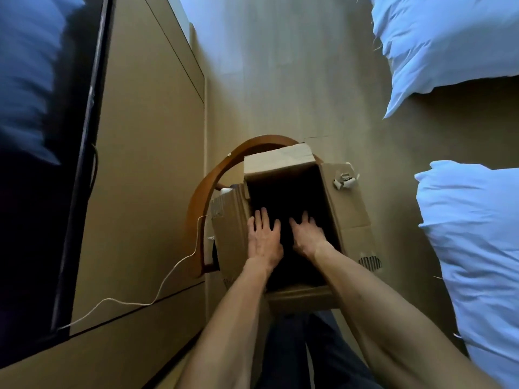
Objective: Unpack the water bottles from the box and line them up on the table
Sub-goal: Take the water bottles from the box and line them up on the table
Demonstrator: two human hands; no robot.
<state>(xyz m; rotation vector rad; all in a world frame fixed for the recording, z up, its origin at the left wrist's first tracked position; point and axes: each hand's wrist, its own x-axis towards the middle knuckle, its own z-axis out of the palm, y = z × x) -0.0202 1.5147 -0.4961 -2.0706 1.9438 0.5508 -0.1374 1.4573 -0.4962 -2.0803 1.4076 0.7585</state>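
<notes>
An open cardboard box (346,197) stands on a wooden chair below me, its flaps folded outward. The inside of the box is dark and no water bottle shows in it. My left hand (264,237) reaches into the left side of the opening with its fingers spread and straight. My right hand (306,234) is in the middle of the opening, fingers also extended downward into the dark. Neither hand holds anything that I can see.
The curved wooden chair back (202,203) arcs around the box's left and far side. A long wooden table or cabinet top (146,153) runs along the left, with a dark screen (42,192) and a white cable (168,276). White bedding (471,234) lies at right.
</notes>
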